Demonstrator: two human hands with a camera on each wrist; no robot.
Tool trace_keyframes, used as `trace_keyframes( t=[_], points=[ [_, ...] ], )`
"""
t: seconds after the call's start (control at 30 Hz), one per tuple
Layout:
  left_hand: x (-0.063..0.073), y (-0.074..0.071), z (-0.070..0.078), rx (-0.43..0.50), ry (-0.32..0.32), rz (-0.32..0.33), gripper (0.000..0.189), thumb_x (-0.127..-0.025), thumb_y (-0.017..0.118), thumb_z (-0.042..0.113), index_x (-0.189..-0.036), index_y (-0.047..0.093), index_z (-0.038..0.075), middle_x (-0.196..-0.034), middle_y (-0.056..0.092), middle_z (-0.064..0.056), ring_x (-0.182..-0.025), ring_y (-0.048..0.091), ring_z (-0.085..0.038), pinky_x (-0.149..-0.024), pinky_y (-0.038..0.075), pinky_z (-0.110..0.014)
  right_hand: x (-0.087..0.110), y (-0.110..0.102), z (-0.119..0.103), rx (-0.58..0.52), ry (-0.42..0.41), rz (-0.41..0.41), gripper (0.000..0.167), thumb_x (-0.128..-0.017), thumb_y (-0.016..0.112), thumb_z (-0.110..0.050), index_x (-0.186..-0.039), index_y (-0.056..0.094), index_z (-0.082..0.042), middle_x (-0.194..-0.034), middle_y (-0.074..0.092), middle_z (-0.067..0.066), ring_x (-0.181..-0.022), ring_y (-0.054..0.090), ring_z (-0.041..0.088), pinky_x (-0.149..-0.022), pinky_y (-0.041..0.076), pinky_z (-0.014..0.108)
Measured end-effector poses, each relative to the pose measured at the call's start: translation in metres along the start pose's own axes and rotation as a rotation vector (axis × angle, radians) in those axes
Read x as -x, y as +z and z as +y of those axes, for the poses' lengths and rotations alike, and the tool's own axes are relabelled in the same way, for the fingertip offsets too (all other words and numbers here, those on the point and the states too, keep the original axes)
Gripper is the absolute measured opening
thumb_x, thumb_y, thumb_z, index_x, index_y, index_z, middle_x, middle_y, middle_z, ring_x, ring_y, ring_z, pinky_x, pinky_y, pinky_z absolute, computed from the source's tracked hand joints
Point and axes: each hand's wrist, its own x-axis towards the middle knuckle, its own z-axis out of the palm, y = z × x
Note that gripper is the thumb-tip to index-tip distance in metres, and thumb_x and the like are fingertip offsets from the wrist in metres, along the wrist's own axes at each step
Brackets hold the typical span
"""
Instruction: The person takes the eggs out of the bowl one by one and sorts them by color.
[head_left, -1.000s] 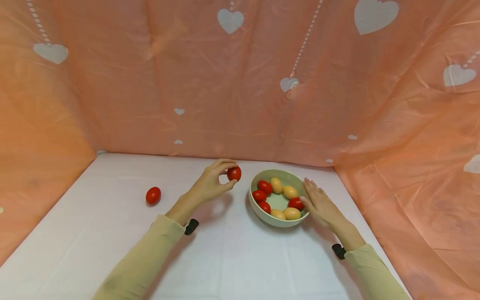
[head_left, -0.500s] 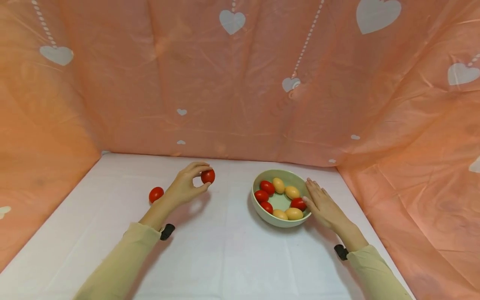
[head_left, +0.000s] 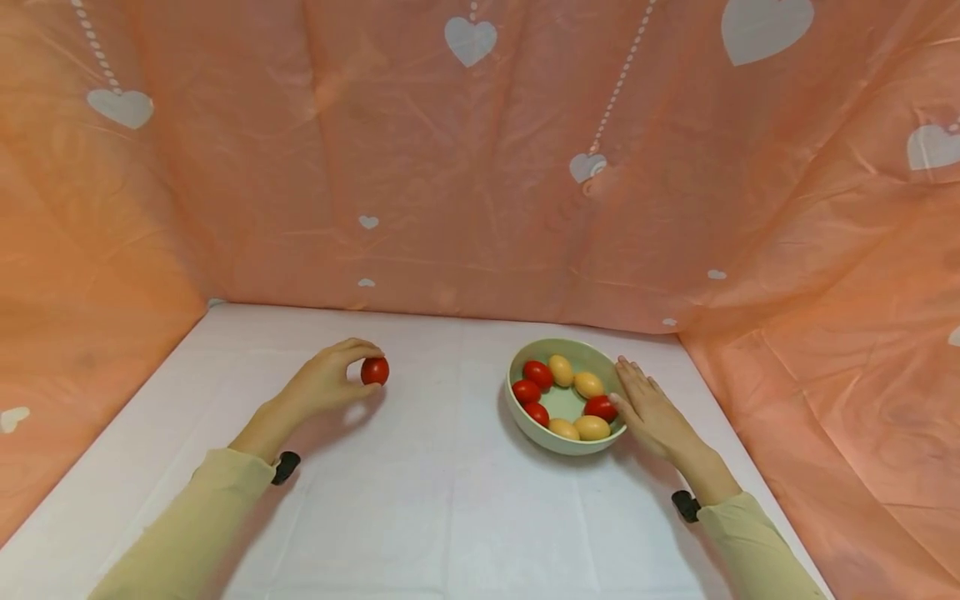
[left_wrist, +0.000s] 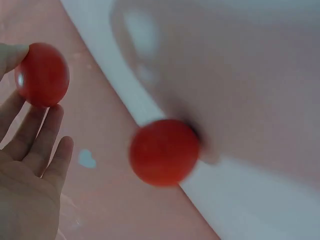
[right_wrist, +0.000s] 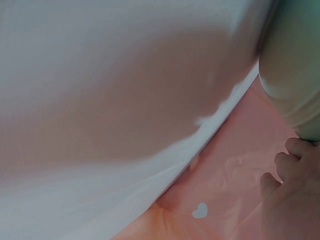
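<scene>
My left hand (head_left: pixel 326 383) pinches a shiny red egg (head_left: pixel 375 371) between thumb and fingertips, left of the bowl and over the white table. A second red egg (left_wrist: pixel 165 152) lies on the tabletop in the left wrist view; in the head view the left hand hides it. At the right, a pale green bowl (head_left: pixel 566 446) holds several red eggs and several yellow eggs (head_left: pixel 592 427), set in a ring along its wall. My right hand (head_left: pixel 656 417) rests against the bowl's right rim with its fingers straight. Only part of that hand shows in the right wrist view.
The table (head_left: pixel 450 517) is covered in white cloth. An orange-pink curtain (head_left: pixel 480 208) printed with white hearts rises behind it and along both sides. Black bands sit on both wrists, near beige sleeves (head_left: pixel 187 525).
My left hand has travelled left, away from the bowl, with the red egg in its fingers, and now covers the egg on the table. The right hand stays at the bowl.
</scene>
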Motion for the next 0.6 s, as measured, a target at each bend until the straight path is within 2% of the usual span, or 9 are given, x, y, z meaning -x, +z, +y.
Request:
trace_keyframes(
  t=[0.07,0.23,0.6],
  points=[
    [0.003,-0.002,-0.005,-0.020,-0.002,-0.019,0.038,-0.087,0.082,0.014,-0.123,0.072,0.007,-0.129,0.067,-0.011,-0.124,0.060,-0.036,-0.104,0.048,-0.057,0.000,-0.001,-0.001,-0.003,0.002,-0.007,0.067,-0.113,0.042,-0.034,-0.160,0.023,0.009,-0.168,0.021,0.026,-0.155,0.017,0.048,-0.123,0.016,0.064],
    [0.006,-0.004,-0.021,-0.098,0.055,-0.048,0.038,-0.082,0.087,0.013,-0.116,0.074,0.003,-0.121,0.071,-0.015,-0.117,0.062,-0.039,-0.103,0.049,-0.058,-0.001,-0.002,-0.001,-0.005,-0.004,-0.005,0.067,-0.112,0.043,-0.035,-0.160,0.024,0.009,-0.168,0.021,0.027,-0.154,0.018,0.049,-0.123,0.017,0.064],
    [0.012,-0.003,-0.038,-0.122,0.034,-0.083,0.036,-0.081,0.087,0.015,-0.113,0.075,0.004,-0.117,0.072,-0.014,-0.112,0.063,-0.038,-0.097,0.052,-0.056,-0.001,0.003,0.002,-0.004,-0.017,0.014,0.068,-0.113,0.041,-0.036,-0.159,0.025,0.010,-0.168,0.022,0.026,-0.154,0.019,0.049,-0.122,0.017,0.066]
  ],
)
